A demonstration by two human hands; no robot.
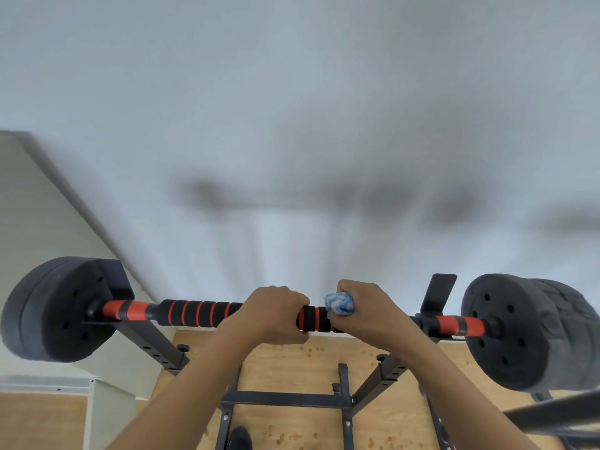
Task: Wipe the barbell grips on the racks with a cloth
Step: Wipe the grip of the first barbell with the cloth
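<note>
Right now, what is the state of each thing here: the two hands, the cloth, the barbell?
left hand: curled round the foam grip, no cloth
right hand: grips the cloth against the bar
cloth: bunched, blue and white
barbell: lies level on the rack, plates on both ends

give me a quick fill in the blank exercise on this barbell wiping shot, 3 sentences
1. The right hand presses a bunched blue and white ____ against the black foam grip with red rings.
2. The left hand grips the bar with ____ cloth in it.
3. The round dark grey weight plates sit at ____ ends of the bar, which rests on the black metal rack.

Missing words: cloth; no; both
</note>
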